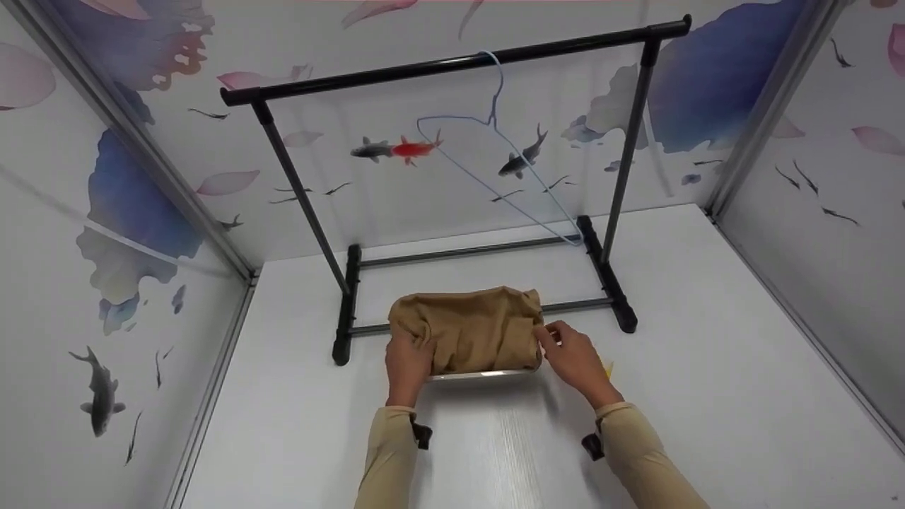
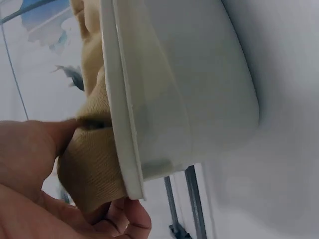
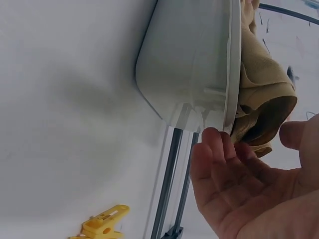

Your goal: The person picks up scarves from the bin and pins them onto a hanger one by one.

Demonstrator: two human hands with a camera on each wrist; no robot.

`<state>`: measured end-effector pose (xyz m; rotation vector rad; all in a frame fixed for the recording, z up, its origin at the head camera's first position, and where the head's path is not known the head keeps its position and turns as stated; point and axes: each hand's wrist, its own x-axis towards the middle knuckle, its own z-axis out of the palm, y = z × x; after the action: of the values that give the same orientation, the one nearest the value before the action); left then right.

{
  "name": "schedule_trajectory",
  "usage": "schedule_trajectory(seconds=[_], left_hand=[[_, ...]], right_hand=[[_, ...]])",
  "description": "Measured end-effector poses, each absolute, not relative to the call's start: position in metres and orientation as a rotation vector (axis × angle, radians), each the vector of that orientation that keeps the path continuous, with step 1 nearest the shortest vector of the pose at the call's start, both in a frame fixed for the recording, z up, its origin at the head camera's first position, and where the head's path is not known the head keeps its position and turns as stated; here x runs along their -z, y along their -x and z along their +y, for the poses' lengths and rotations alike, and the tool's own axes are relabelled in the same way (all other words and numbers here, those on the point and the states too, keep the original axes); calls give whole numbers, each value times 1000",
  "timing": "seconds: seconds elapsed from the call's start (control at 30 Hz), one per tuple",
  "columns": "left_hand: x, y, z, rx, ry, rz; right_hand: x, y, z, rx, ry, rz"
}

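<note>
A folded brown cloth (image 1: 470, 329) fills a white plastic basin (image 1: 484, 376) and rises above its rim. At the basin's left end my left hand (image 1: 409, 364) pinches the cloth. In the left wrist view, the thumb lies on top of a cloth fold (image 2: 92, 172) and the fingers curl beneath it, touching the rim. My right hand (image 1: 574, 357) is at the right end. Its fingertips (image 3: 213, 137) are by the basin's rim in the right wrist view, with the thumb apart from them, beside an open-ended fold of cloth (image 3: 269, 94).
Behind the basin stands a black clothes rack (image 1: 452, 66), its base bar running behind the cloth. A blue wire hanger (image 1: 488, 120) hangs from its top rail. A yellow clip (image 3: 102, 224) lies on the white table right of the basin. Patterned panels enclose the table.
</note>
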<state>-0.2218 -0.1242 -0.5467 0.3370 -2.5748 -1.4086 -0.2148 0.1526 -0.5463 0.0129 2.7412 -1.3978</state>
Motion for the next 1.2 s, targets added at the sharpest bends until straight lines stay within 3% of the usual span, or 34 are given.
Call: schedule_trajectory(seconds=[0.17,0.37,0.6,0.8,0.97,1.1,1.2], left_hand=[[546,224,-134,1598,-444,-2554],[547,235,-139,1762,-505,-2461],[544,232,-142,1659,-374,-2380],[529,224,-152,1888,-325,-2208],[520,206,-171,2066,-105,-2061],[530,183,-187,2127,104,-2025],[544,169,-196,2144,95,-2102]], right_hand=[[544,229,155,1364,-86,2710],[545,246,151,1405,38,2631],[547,252,144,1489,103,2663],[543,245,156,1605,112,2665],[531,228,172,1917,228,2349],[532,209,186,1949,410,2208],[540,198,195,1927,473,2162]])
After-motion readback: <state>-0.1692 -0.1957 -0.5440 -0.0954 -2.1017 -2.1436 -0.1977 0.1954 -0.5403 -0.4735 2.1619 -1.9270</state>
